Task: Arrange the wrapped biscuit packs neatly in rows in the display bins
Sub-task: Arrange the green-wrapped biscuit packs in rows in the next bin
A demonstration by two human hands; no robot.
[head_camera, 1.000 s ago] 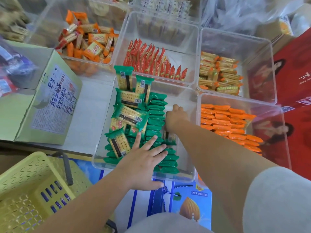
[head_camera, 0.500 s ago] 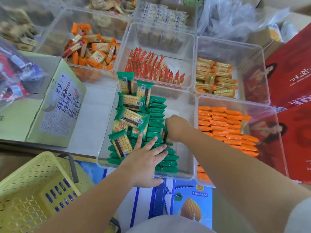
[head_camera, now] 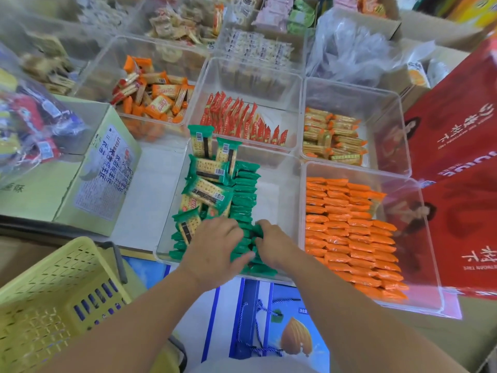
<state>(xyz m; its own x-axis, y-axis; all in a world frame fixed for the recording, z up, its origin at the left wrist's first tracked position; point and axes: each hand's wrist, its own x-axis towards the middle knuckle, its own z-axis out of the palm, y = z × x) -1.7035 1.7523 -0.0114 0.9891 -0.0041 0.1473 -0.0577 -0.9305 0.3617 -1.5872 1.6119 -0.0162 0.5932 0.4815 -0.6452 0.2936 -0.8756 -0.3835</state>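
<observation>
1. The clear bin (head_camera: 279, 200) nearest the person holds the green packs (head_camera: 244, 189). One row of them stands on edge down the middle of the bin.
2. More packs of the same kind (head_camera: 207, 189) lie loose and flat in a heap on the left side of this bin, with two propped against its far wall.
3. The left hand (head_camera: 215, 246) is at the near end of the row. Its fingers curl over the green packs and its thumb presses on their near side, gripping a bunch.
4. The right hand (head_camera: 271, 243) is just beside it, almost touching. Its fingers are bent and pinch the same row from the right.
5. The bin to the right holds orange packs (head_camera: 349, 238) in neat rows.
6. Behind are bins of red packs (head_camera: 242, 122) and yellow-and-orange packs (head_camera: 333, 138).
7. A yellow basket (head_camera: 53, 292) sits at lower left, with a green carton (head_camera: 102, 170) beyond it.
</observation>
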